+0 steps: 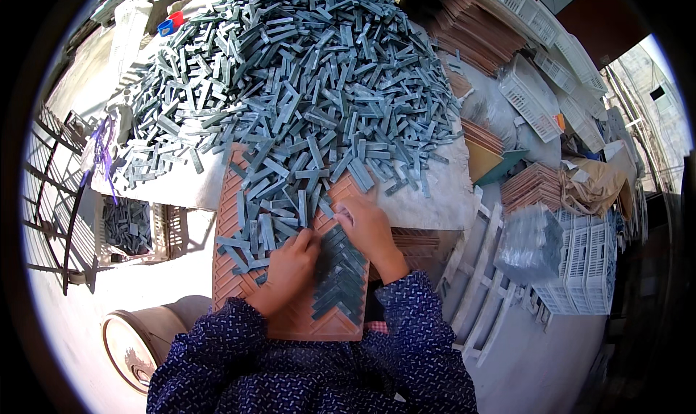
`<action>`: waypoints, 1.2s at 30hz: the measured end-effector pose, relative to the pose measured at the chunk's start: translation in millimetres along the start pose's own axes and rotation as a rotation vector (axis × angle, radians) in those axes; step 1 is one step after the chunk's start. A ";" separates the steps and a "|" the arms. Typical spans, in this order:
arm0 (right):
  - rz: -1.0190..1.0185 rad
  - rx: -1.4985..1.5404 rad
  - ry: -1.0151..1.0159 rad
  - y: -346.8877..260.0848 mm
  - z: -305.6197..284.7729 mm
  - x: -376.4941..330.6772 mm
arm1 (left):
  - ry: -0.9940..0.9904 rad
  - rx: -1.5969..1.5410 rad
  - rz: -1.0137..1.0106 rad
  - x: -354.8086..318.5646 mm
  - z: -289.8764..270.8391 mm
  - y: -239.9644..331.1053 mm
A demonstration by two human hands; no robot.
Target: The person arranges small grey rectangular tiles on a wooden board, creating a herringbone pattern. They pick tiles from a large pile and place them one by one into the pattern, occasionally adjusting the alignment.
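Observation:
A terracotta-coloured grooved tray [232,276] lies before me on the table's near edge. Grey-green rectangular tile pieces fill its right side in a herringbone pattern [341,276]. Loose pieces [264,218] cover the tray's upper part. My left hand [290,269] rests on the tray at the pattern's left edge, fingers curled on the pieces. My right hand [370,229] lies at the pattern's top right, fingertips pressing on pieces there. Whether either hand grips a piece is hidden. A large heap of the same pieces [304,80] rises behind the tray.
White plastic crates [580,262] stand at the right, more stacked along the far right [536,88]. Stacks of terracotta trays [471,37] lie behind. A round bucket [138,341] sits lower left. A crate with tile pieces [127,225] is at the left by a metal railing [65,196].

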State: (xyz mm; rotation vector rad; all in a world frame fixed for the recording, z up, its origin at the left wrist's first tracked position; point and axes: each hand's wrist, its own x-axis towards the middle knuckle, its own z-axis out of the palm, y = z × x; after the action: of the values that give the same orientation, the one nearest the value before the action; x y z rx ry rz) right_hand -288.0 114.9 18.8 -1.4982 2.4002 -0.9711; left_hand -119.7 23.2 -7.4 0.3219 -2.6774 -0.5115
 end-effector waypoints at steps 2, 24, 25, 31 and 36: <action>-0.093 -0.075 0.071 -3.2 10.6 4.8 | -0.019 0.017 -0.006 -1.2 0.7 -0.5; 0.202 0.032 0.086 25.6 -18.8 -24.1 | 0.034 0.037 0.098 56.5 13.4 -5.3; 0.251 0.074 0.075 26.7 -16.4 -26.8 | 0.015 0.022 0.084 58.2 12.5 -6.4; 0.196 0.107 0.152 29.3 -8.1 -33.9 | 0.019 -0.013 0.005 48.6 4.7 -5.2; 0.183 -0.063 0.060 22.6 -14.3 -29.6 | 0.032 0.024 -0.032 38.4 8.5 3.6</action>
State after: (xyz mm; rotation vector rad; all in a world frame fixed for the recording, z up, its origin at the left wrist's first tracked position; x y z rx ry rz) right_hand -296.8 152.9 10.6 -1.2567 2.5788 -0.9206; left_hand -158.1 17.8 -0.4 0.3778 -2.6532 -0.4797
